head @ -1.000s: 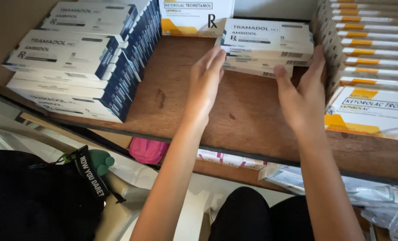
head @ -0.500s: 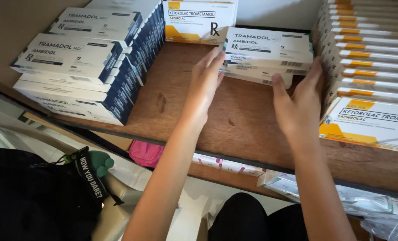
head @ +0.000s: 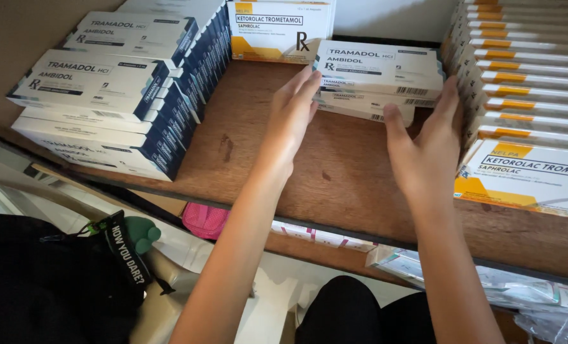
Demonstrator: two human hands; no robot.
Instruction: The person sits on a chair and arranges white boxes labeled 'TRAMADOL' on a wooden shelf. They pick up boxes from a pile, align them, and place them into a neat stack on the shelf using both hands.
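Roughly left to right: tall stacks of white-and-navy medicine cartons fill the left end of the wooden shelf, squared up and tight against each other. Behind them, a white-and-yellow carton stands at the back wall. Left hand is open and flat, fingers straight, fingertips touching the left end of a short stack of white-and-navy cartons at the back of the shelf. Right hand is also open, palm inward, pressed at the stack's right end, so the stack sits between both palms, not gripped or lifted. Progress, as I read it: side stacks look placed and tidy; the short stack is down on the shelf, but its lower cartons are skewed and stick out past the top one, so squaring up looks unfinished. Room: bare wood in the shelf middle, in front of the stack, open to the front edge. Tight on the right, where a row of white-and-orange cartons stands on edge just beside the right hand's knuckles, with one more white-and-orange carton lying flat near the front edge.
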